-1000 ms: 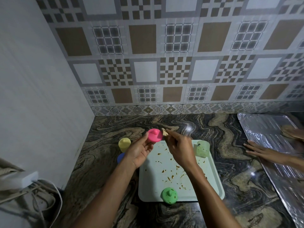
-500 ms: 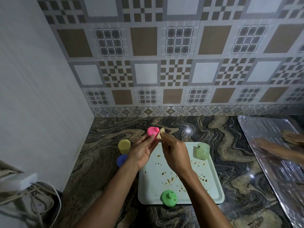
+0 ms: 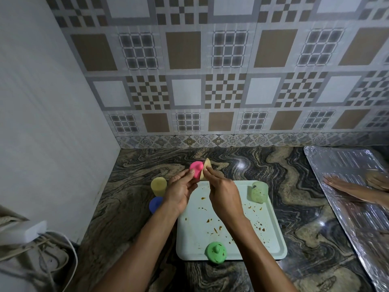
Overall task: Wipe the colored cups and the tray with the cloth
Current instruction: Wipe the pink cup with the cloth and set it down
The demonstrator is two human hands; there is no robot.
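Since the frame a second back, both hands have drawn closer together and the pink cup [image 3: 196, 169] has tipped so its base faces the camera, with the cloth now pressed right against its side. The left hand [image 3: 179, 191] holds the pink cup above the far edge of the tray [image 3: 271, 232], thumb and fingertips clamped on the cup's lower rim. The right hand [image 3: 224, 196] has its fingers pinched together on a small tan cloth [image 3: 205, 165], which touches the right side of the pink cup.

The pale tray lies flat on the marbled countertop [image 3: 294, 171], its surface dotted with brown specks and smears. A translucent light green cup [image 3: 258, 191] stands at the tray's far right corner, with brown marks on it. A darker green cup [image 3: 216, 252] sits upside down on the tray's near edge. Off the tray to the left, a yellow cup [image 3: 158, 186] stands on the countertop, and a blue cup [image 3: 155, 204] sits just in front of it, partly hidden by the left wrist.

At the right, another person's hand [image 3: 345, 187] lies flat on a foil-covered sheet [image 3: 341, 159], well apart from the tray. A white adapter with cables [image 3: 23, 231] sits at the lower left
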